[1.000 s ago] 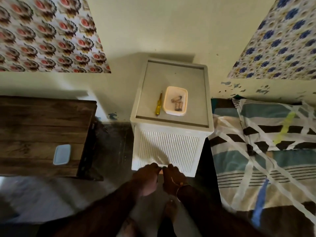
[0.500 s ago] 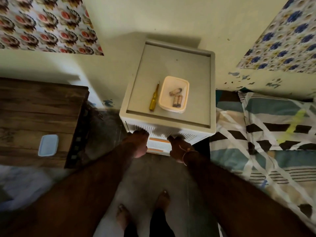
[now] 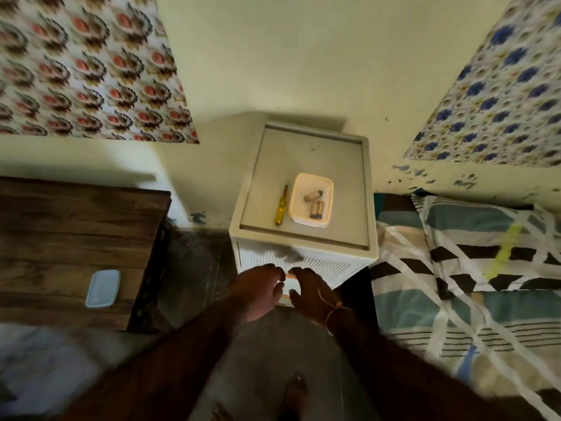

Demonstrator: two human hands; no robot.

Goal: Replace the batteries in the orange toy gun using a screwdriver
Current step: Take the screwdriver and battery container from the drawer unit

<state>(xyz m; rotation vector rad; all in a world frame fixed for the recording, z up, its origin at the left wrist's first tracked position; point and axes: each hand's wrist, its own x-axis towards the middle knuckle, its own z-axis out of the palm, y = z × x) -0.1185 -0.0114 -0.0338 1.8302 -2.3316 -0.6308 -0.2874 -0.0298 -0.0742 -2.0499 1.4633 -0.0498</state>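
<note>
A: We have both hands low in front of the cabinet [image 3: 303, 189], left hand [image 3: 258, 291] and right hand [image 3: 312, 294] side by side, each grip curled onto something orange and white that barely shows between them. It looks like the toy gun [image 3: 286, 278], though we cannot tell for sure.

B: Then we lift it level, clear of the cabinet's ribbed front, and set it on the cabinet's top nearer us than the screwdriver [image 3: 281, 208], battery cover facing up.

A: Agreed, and gently, so the tub [image 3: 311, 203] just right of the screwdriver does not get knocked; the batteries [image 3: 315, 203] lie loose in it.

B: Which way does the gun point?

A: Our fingers hide most of it. The visible strip runs left to right across the cabinet's front, so we judge its long axis that way; the muzzle end we cannot tell.

B: The screwdriver lies lengthwise front to back, tip toward the wall, handle toward us.
</note>
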